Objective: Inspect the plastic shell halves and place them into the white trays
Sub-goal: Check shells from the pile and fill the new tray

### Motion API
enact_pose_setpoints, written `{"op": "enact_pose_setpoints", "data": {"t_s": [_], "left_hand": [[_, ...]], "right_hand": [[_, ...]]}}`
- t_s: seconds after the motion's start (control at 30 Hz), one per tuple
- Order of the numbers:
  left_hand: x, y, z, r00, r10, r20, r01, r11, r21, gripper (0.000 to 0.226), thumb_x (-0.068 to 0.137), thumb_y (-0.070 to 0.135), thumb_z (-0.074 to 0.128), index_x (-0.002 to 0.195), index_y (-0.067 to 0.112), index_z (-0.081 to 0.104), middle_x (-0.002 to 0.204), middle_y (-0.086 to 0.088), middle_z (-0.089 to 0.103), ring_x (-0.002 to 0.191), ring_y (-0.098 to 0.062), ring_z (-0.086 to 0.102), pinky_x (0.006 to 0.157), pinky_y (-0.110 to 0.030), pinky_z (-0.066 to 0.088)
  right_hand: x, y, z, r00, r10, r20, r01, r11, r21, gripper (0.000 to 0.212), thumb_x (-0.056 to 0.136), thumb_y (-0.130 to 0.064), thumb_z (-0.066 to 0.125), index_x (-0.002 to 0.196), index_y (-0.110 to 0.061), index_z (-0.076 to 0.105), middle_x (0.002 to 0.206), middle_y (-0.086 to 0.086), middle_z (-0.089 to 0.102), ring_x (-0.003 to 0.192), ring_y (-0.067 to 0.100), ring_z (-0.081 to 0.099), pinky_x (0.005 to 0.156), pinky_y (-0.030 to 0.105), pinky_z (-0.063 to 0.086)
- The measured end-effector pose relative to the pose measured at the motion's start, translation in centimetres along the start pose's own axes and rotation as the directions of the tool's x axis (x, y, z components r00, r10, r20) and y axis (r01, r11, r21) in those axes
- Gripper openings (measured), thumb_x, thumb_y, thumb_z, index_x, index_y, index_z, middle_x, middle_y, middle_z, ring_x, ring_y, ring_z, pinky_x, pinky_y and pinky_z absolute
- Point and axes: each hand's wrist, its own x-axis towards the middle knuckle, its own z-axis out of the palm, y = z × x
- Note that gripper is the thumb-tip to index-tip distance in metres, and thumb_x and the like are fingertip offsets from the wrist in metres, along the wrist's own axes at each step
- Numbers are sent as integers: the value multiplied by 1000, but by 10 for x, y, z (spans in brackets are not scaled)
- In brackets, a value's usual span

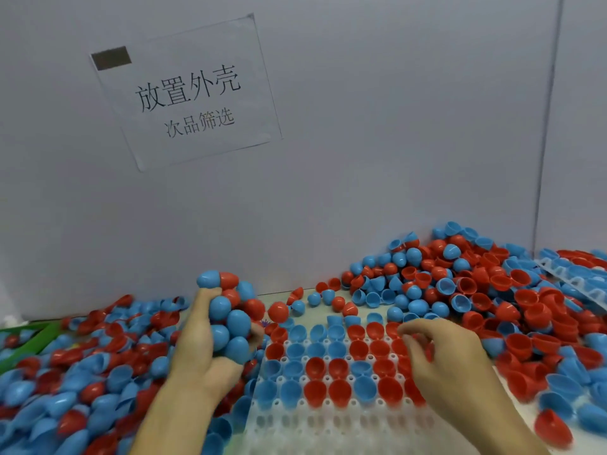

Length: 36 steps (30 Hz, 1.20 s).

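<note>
My left hand [200, 343] grips a tall handful of blue and red shell halves [230, 316], raised just left of the white tray [328, 425]. The tray lies in front of me; its far rows hold red and blue halves, open side up, and its near rows show bare sockets. My right hand [450, 359] hovers over the tray's right side with fingers curled down toward a red half [410, 346]; motion blur hides whether it pinches it.
Loose red and blue halves are heaped at the right [476, 284] and spread across the left [82, 372]. A second filled white tray [578, 277] leans at the far right. A green bin edge [36, 339] shows at left. A grey wall with a paper sign [187, 96] stands behind.
</note>
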Motion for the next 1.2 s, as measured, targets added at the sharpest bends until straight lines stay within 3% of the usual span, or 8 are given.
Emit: {"op": "enact_pose_setpoints", "data": {"t_s": [0.1,0.23,0.37,0.57,0.8,0.97,1.1,1.2], "left_hand": [[-36,-23,4,998,-67,18,68,997,-44,17,60,31,80,67,16,80,78,-8,73,57,-16,66,46,-28,49],[-50,-34,4,992,-108,68,114,990,-89,22,61,29,75,72,11,81,77,-12,73,56,-17,65,45,-30,50],[-48,-34,-4,983,-116,141,127,989,-72,27,50,26,79,73,12,80,73,-10,70,58,-17,65,44,-29,48],[-49,-36,-12,988,-44,145,48,999,-25,59,66,26,74,122,8,65,85,-10,70,62,-18,65,49,-31,52],[-43,-40,-18,996,-2,84,4,1000,-16,43,94,23,60,131,1,57,93,-15,65,65,-19,60,50,-29,52],[-41,-44,-18,997,-37,63,39,999,-36,20,94,25,63,107,9,65,71,-7,68,52,-14,62,47,-29,52],[-44,-46,-16,991,-80,109,85,995,-43,15,91,25,64,96,11,69,76,-10,70,54,-15,65,49,-30,53],[-44,-47,-16,990,-86,115,92,994,-52,16,90,24,65,96,10,69,76,-10,70,54,-15,64,50,-30,54]], "right_hand": [[-9,-28,16,992,-119,48,106,970,217,17,93,-20,66,98,-35,73,84,-20,67,83,-8,61,63,9,47],[-25,-60,36,941,-217,260,80,889,451,12,90,-44,63,100,-50,61,93,-31,66,86,-6,66,69,11,52],[-28,-66,45,965,-206,161,99,859,503,18,91,-23,70,98,-39,68,86,-17,70,78,5,70,67,17,54],[-31,-73,44,990,-109,91,35,807,589,30,84,-13,77,105,-33,68,95,-10,72,86,1,68,69,14,55],[-32,-74,41,991,-131,12,97,795,599,41,81,-3,78,101,-37,70,99,-20,72,94,-5,65,70,12,54],[-33,-74,38,977,-206,61,108,713,693,41,81,6,74,93,-33,74,97,-17,75,99,3,69,77,18,57],[-36,-80,39,955,-290,53,142,609,781,31,78,6,76,89,-23,76,96,-5,76,97,7,71,76,13,54],[-37,-83,43,962,-273,-4,197,683,703,31,76,6,77,80,-24,77,96,-3,72,96,7,68,76,14,55]]}}
